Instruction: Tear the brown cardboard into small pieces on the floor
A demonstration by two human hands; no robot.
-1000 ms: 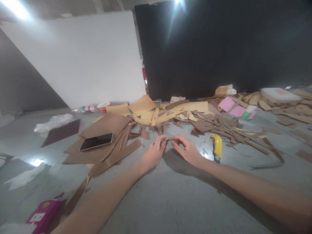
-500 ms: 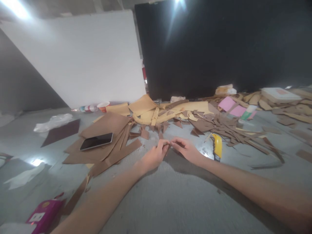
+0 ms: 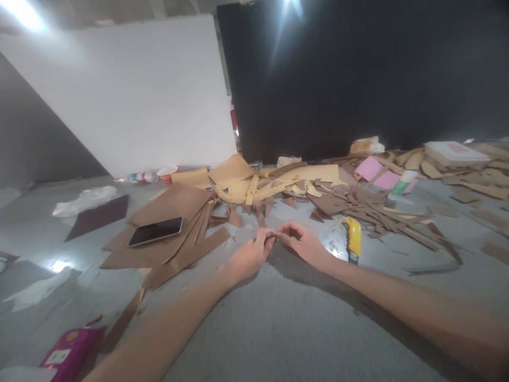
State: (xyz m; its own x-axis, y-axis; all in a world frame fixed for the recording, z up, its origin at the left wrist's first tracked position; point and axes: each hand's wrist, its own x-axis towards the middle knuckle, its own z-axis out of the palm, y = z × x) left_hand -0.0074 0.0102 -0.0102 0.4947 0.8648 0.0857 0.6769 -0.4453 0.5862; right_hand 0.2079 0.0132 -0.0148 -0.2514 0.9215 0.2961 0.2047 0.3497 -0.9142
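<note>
My left hand (image 3: 255,251) and my right hand (image 3: 299,241) meet fingertip to fingertip over the grey tabletop. Both are closed in a pinch. Whatever lies between the fingers is small and dark, too hidden to name. Just beyond the hands lie small brown scraps (image 3: 235,218) of sheet material. To the right of my right hand rests a yellow utility knife (image 3: 353,237). On the left, a smartphone (image 3: 156,232) lies on a stack of brown sheets (image 3: 135,253).
Yellow sheets (image 3: 233,171) and a heap of brown strips (image 3: 369,209) line the back. A paper cup (image 3: 167,173), a pink sheet (image 3: 369,167), a green-and-white bottle (image 3: 403,183) and a white box (image 3: 457,153) stand there too. At front left is a magenta device (image 3: 73,347).
Both hands hold nearly the same pinch, with the right fingers slightly shifted. The whole view has drifted a few pixels to the left.
</note>
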